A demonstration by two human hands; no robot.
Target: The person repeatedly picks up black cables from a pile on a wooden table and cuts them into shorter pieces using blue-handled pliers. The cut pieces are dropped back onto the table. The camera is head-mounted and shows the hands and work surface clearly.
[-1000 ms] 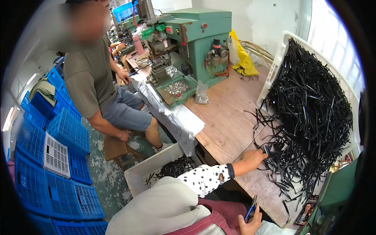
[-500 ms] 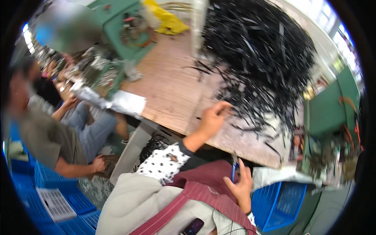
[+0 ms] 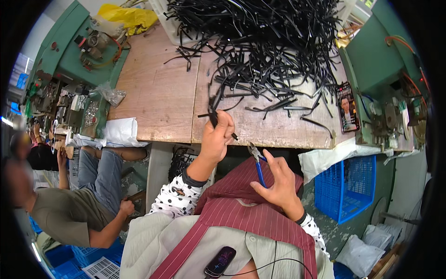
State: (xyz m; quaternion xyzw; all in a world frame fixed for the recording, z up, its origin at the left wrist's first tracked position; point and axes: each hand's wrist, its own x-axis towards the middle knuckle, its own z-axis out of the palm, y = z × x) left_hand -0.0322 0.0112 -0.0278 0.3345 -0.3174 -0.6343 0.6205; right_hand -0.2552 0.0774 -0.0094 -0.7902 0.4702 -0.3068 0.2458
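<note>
Left hand (image 3: 217,139) clamped on a black strip (image 3: 214,117), right hand (image 3: 278,183) at its 4 o'clock gripping blue-handled pliers (image 3: 256,160); hands apart—best steady the strip's free end before bringing the pliers to it.

Right of the left hand's fingers (image 3: 222,124), well apart, 1 flat printed card (image 3: 347,107) lies at the bench's right end: dark, rectangular, with a portrait and red patches. Far left of those fingers sits a crumpled clear plastic bag (image 3: 110,95), and beyond it, top left, a yellow bag (image 3: 127,16). Below the right hand's fingers (image 3: 274,163) a small dark phone (image 3: 220,261) shows a purplish, possibly lit, screen.
</note>
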